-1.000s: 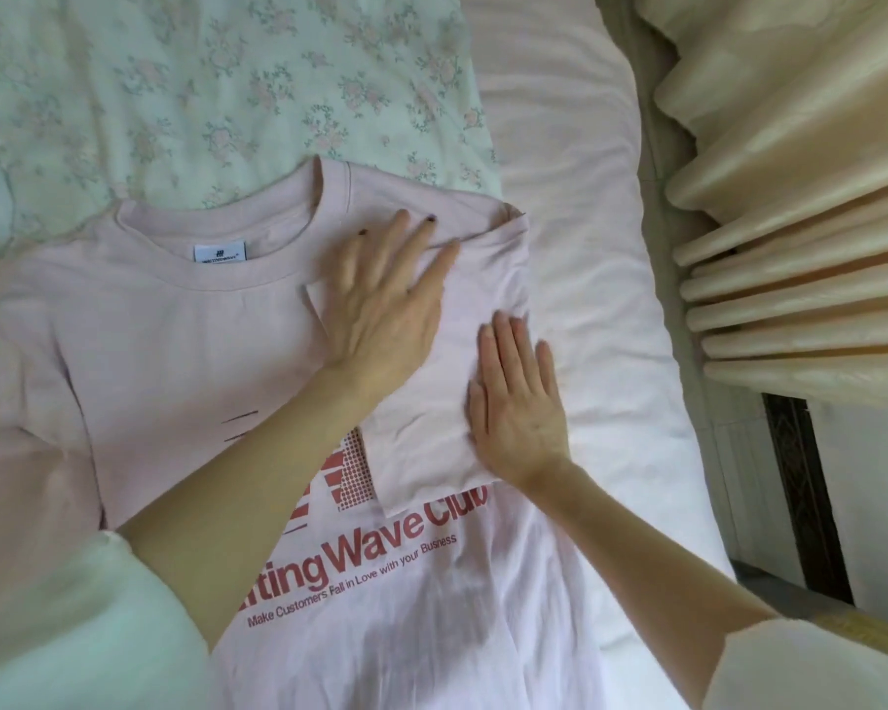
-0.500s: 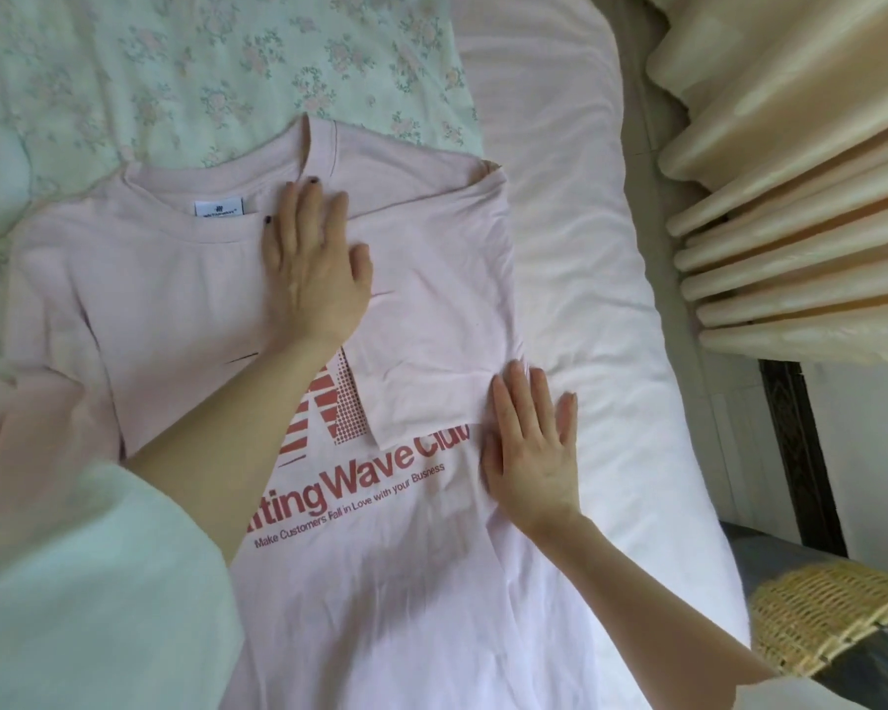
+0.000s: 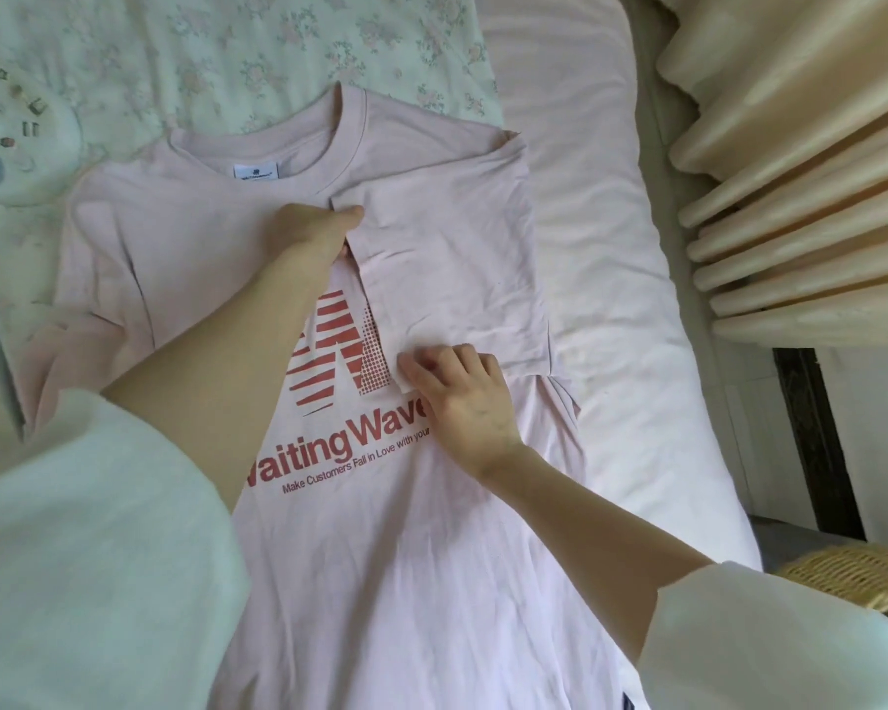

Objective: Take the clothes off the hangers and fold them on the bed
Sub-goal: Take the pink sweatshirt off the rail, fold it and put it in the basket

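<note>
left grip: left hand (image 3: 313,234) pinches the upper corner of the folded-in sleeve (image 3: 447,269), thumb on top, fingers tucked under the cloth edge (fingertips hidden, so exact curl can't be read)
right grip: right hand (image 3: 465,397) pinches the lower corner of the same sleeve flap, fingers curled onto the hem, just right of the red print (image 3: 337,351)
shirt: pink t-shirt (image 3: 185,258) lies face up and flat on the bed (image 3: 601,238), collar away from the person, hem toward them; no hanger in view
key relation: the flap's free edge runs from one pinch to the other, roughly along the shirt's long axis; the flap itself lies to the right of both hands, over the right shoulder
nearer hand: right hand is closer to the body, left reaches further up toward the collar
arm pose: left forearm crosses the chest of the shirt diagonally; right forearm comes in from the lower right, wrist low on the cloth
step (judgement): squaring the first side fold; left sleeve (image 3: 88,320) not yet folded
next needs: both pinches moving together, else the edge skews
surroundings: floral quilt (image 3: 226,48) above, curtain (image 3: 800,171) and wicker basket (image 3: 857,576) at right
</note>
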`<act>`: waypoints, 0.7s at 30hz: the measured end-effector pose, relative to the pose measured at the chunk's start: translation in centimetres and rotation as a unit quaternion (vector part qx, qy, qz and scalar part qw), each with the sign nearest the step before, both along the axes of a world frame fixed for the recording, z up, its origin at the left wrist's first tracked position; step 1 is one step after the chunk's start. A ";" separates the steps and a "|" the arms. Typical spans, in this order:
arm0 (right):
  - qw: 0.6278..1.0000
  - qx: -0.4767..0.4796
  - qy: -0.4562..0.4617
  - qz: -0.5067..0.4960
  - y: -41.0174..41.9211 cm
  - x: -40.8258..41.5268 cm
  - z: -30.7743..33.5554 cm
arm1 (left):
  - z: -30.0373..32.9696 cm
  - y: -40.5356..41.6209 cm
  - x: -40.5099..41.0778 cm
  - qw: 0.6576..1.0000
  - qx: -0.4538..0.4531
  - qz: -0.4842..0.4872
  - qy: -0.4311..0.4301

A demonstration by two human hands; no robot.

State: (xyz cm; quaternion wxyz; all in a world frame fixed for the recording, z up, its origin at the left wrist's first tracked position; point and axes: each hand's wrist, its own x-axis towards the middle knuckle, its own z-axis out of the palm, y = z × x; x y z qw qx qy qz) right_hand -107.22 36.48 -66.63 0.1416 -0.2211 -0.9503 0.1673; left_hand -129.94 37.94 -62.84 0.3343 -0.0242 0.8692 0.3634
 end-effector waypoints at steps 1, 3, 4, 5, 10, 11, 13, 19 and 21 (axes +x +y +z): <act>1.000 0.006 0.018 0.004 0.2 -0.1 0.0 | -0.2 0.1 -0.2 1.000 0.001 0.004 0.000; 0.998 -0.001 0.044 0.033 0.4 0.1 -0.1 | -0.5 0.3 -0.5 1.000 0.003 0.004 -0.002; 0.998 -0.009 0.051 0.047 0.4 0.3 -0.2 | -0.7 0.3 -0.7 1.000 0.004 0.004 0.004; 0.997 -0.018 0.054 0.058 0.3 0.6 -0.3 | -0.9 0.3 -0.8 1.000 0.010 0.013 0.017; 0.997 -0.039 -0.008 0.067 -0.7 1.5 0.1 | -1.6 0.1 -0.3 0.995 0.026 0.035 0.085; 0.996 -0.037 -0.032 0.069 -1.1 1.6 0.2 | -1.6 0.0 -0.1 0.995 0.034 0.036 0.092; 0.994 -0.024 -0.081 0.069 -2.0 1.9 0.3 | -1.3 -0.2 0.0 0.991 0.047 0.035 0.124; 0.988 -0.033 -0.138 0.056 -5.5 1.6 1.4 | 0.5 -6.7 1.9 0.941 0.033 -0.100 0.323; 0.989 -0.051 -0.123 0.065 -6.8 0.5 2.0 | 1.3 -10.8 2.3 0.921 0.022 -0.133 0.366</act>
